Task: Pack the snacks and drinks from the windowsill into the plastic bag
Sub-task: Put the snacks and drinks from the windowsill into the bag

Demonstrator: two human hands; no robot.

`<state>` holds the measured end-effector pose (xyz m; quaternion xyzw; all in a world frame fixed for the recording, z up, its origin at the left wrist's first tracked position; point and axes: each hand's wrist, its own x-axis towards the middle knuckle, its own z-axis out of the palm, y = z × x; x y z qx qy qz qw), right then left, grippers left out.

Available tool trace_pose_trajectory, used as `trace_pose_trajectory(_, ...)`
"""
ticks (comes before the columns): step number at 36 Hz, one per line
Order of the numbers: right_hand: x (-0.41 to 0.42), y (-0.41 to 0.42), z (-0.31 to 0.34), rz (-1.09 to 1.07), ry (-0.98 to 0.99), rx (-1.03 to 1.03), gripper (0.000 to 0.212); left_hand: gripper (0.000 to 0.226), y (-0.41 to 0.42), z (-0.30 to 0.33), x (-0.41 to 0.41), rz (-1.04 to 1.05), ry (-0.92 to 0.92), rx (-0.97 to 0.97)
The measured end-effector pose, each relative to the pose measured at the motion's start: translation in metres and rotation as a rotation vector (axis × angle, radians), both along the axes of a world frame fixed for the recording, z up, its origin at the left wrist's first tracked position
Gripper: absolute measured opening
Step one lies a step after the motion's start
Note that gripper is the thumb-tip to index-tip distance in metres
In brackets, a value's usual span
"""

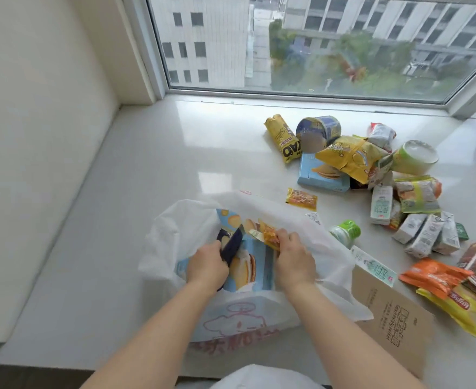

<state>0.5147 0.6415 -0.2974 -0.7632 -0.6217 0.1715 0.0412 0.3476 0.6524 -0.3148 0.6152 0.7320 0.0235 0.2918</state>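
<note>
Packing is at an early stage. The bag sits open on the windowsill; the left hand grips a dark packet, the right hand pinches an orange sachet inside. One blue box is in. Remaining: two tubs, one bottle, four cartons, several packets.

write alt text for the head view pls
Both hands reach into a white plastic bag on a windowsill: left hand grips a dark packet, right hand an orange snack. More snacks lie to the right.
</note>
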Motion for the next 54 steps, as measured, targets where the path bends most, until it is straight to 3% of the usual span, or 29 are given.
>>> trace_pose_trajectory(5,-0.02,0.005,-0.002,0.101,-0.104,-0.128,0.052,0.04,0.009,-0.008,-0.009,-0.07,-0.021,-0.056)
trace_pose_trajectory(9,-0.021,0.01,0.002,0.202,-0.129,-0.249,0.066,0.052,0.012,-0.007,-0.01,-0.019,-0.108,0.011)
trace_pose_trajectory(13,-0.017,0.012,0.01,0.285,0.041,-0.361,0.08,0.069,0.017,0.003,-0.002,0.018,-0.19,0.071)
trace_pose_trajectory(18,-0.005,0.011,0.01,0.484,-0.025,-0.474,0.067,0.061,0.024,0.013,0.005,0.07,-0.199,0.199)
trace_pose_trajectory(22,0.003,0.014,0.011,0.641,-0.149,-0.417,0.057,0.046,0.025,0.024,0.023,0.116,-0.247,0.342)
trace_pose_trajectory(32,0.094,0.03,0.012,0.452,0.211,0.165,0.035,0.026,0.038,0.027,0.114,0.035,-0.211,0.353)
trace_pose_trajectory(43,0.213,0.073,-0.015,0.133,0.24,-0.108,0.028,0.029,0.104,0.017,0.215,-0.16,-0.119,0.234)
trace_pose_trajectory(54,0.289,0.117,-0.05,-0.092,0.222,-0.221,0.03,0.053,0.182,-0.038,0.272,-0.492,0.242,-0.116)
